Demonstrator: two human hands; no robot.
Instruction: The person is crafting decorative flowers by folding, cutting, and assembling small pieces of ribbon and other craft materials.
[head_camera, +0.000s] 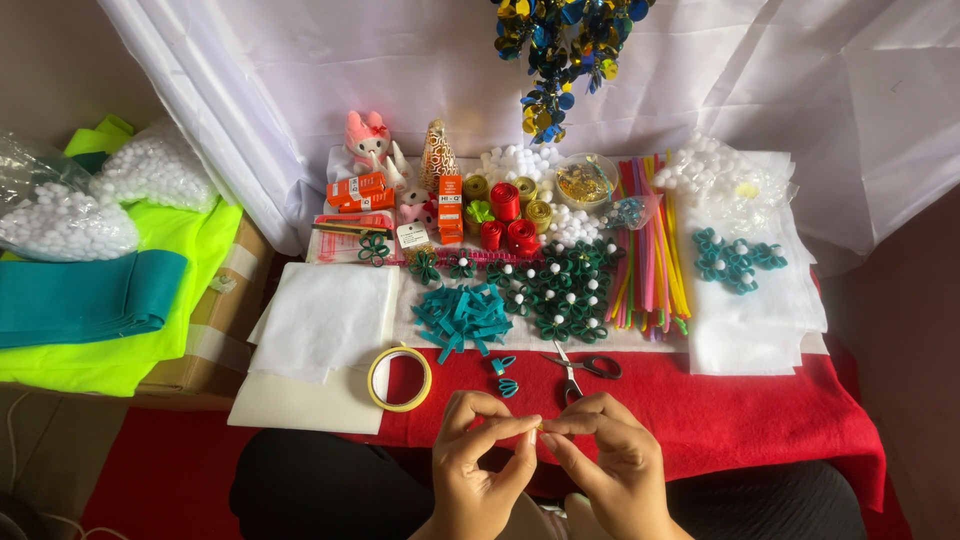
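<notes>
Head view: your left hand (478, 462) and right hand (608, 455) meet fingertip to fingertip at six o'clock, pinching what may be a tiny pale piece (537, 430); scissors (580, 368) lie just above at twelve, tape roll (400, 378) at ten o'clock

Looks like a home craft corner, not a shop or workshop. The low tabletop (760, 420) is covered in red felt with a white sheet (300, 90) draped behind it. It's loaded with hobby stuff: pipe cleaners (650, 250), ribbon rolls (505, 200), white pom-poms (515, 160), teal felt strips (462, 315), scissors (585, 368), a tape roll (399, 378) and a plush bunny (366, 140).
</notes>
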